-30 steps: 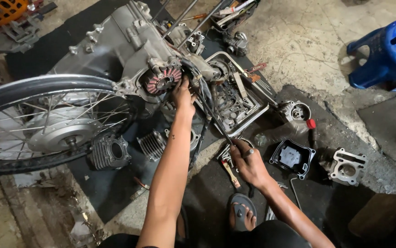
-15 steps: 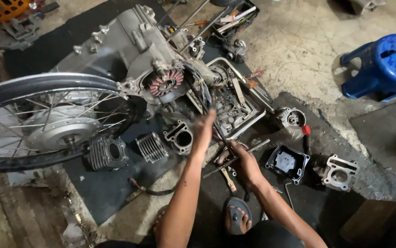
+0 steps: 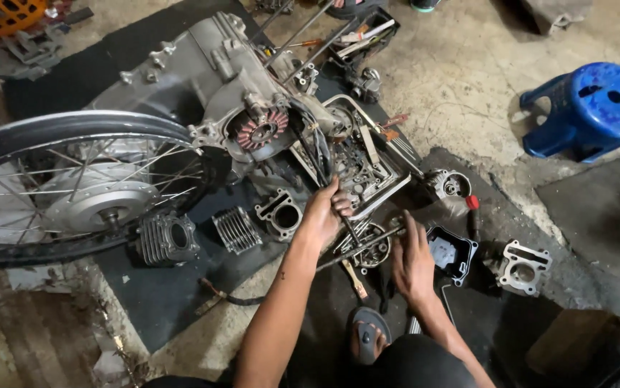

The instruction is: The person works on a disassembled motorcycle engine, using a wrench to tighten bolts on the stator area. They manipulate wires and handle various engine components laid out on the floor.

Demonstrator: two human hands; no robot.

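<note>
While left hand (image 3: pixel 324 215) grips cables (image 3: pixel 317 154), cylinders (image 3: pixel 281 213) crowd.

An engine case (image 3: pixel 202 86) is lying on a floor mat (image 3: pixel 152 294), with a spoked wheel (image 3: pixel 72 187) sitting to its left. Three cylinder parts (image 3: pixel 234 228) are resting in a row in front of it. A tray of parts (image 3: pixel 364 162) is sitting right of the engine, a plastic stool (image 3: pixel 590 108) standing far right.

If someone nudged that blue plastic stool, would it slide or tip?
The stool looks like thin moulded plastic, so probably light and easy to slide. Its splayed legs and low, wide seat suggest it resists tipping. The rough concrete floor might make it catch and scrape.
</note>
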